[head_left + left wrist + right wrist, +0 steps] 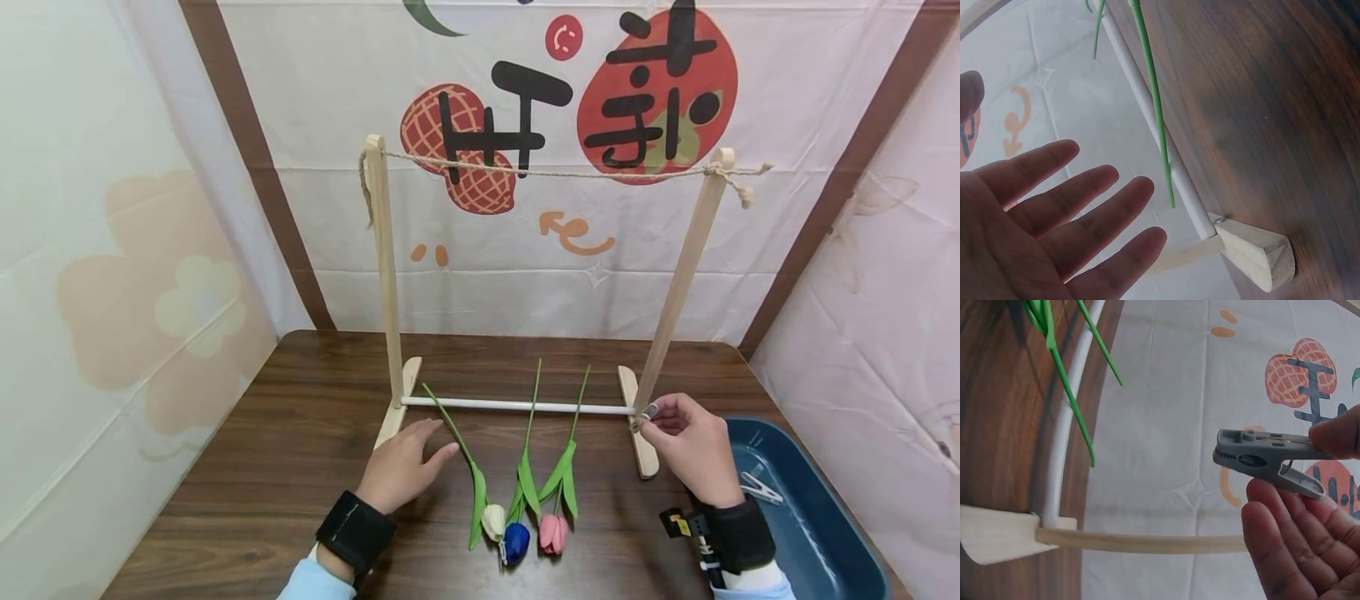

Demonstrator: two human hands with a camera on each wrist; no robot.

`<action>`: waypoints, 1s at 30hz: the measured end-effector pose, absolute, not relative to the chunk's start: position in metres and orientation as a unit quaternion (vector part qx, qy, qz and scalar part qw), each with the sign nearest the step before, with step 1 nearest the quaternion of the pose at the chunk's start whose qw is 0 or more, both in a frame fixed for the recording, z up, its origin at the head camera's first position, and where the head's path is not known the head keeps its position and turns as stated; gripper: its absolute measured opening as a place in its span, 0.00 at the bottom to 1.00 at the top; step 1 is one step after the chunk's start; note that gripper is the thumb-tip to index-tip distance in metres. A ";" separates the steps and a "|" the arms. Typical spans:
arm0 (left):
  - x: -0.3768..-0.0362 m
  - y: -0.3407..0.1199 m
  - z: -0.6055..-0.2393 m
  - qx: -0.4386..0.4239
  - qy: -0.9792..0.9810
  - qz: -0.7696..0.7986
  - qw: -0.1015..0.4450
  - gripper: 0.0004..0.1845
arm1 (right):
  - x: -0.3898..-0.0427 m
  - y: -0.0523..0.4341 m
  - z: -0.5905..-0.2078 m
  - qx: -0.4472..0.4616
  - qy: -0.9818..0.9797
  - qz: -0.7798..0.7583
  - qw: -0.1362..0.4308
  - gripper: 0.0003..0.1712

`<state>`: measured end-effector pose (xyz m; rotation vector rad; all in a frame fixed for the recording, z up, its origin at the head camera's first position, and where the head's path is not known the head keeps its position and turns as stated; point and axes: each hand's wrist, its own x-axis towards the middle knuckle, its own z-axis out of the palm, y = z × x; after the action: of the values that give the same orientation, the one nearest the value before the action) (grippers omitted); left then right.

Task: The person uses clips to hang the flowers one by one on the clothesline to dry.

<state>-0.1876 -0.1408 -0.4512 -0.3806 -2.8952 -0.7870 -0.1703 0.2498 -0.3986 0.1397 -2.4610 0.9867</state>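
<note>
Grey clothespin (1269,464) pinched in the right hand (693,446), beside the wooden rack's (386,275) right post.

Thumb and fingers grip its handle end, jaw tips free, seemingly ready to clip. The left hand (403,467), fingers straight and apart, hovers near three tulips (517,517) lying side by side on the surface (300,433): white, blue, pink. One more pin (759,487) lies in the blue tray (825,533).
</note>
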 end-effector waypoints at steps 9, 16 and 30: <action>-0.189 -0.139 -0.457 -0.129 -0.951 -0.272 0.073 0.32 | -0.173 0.246 -0.417 0.053 -0.882 0.411 0.226 0.11; -0.194 -0.135 -0.459 -0.133 -0.948 -0.281 0.069 0.31 | -0.172 0.242 -0.425 0.039 -0.873 0.433 0.222 0.12; -0.214 -0.127 -0.452 -0.089 -0.955 -0.280 0.037 0.26 | -0.173 0.240 -0.432 0.033 -0.849 0.473 0.236 0.12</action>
<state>-0.2144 -0.1267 -0.4519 -0.2720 -2.9321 -0.8594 -0.1735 0.2404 -0.4316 0.0900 -2.3275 1.2965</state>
